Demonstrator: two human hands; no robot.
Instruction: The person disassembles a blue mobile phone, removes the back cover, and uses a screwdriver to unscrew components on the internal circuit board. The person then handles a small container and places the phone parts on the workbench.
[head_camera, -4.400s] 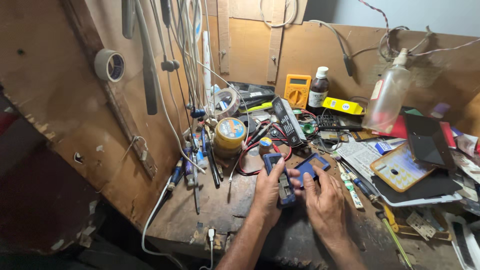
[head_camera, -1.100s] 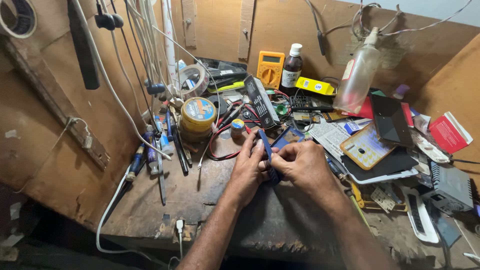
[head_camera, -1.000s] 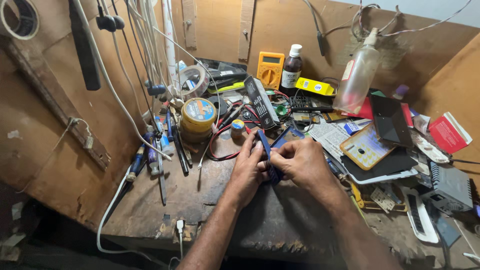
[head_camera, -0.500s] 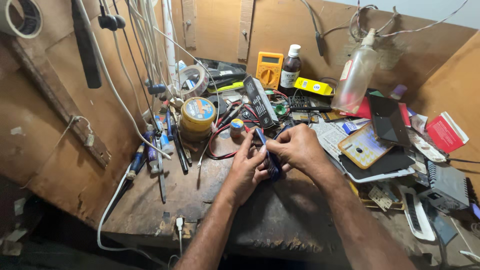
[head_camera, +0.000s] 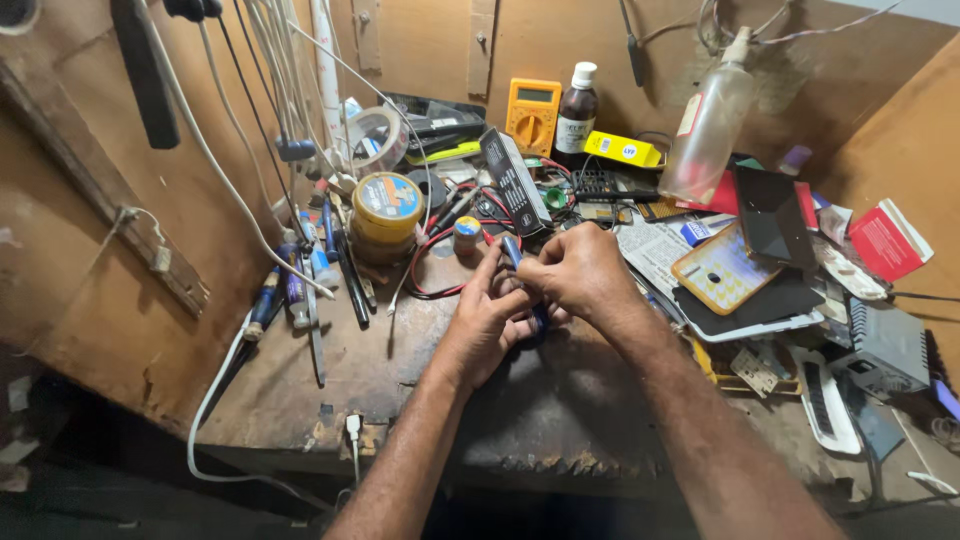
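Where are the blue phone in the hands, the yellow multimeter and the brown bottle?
blue phone (head_camera: 511, 249): head view, top edge above the fingers.
yellow multimeter (head_camera: 532, 117): head view, dial face.
brown bottle (head_camera: 576, 118): head view, label.

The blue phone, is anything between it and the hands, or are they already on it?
Nothing visible stands between them. Both hands already grip the blue phone: the left hand cups it from below, and the right hand closes over it from the right. Most of the phone is hidden by the fingers.
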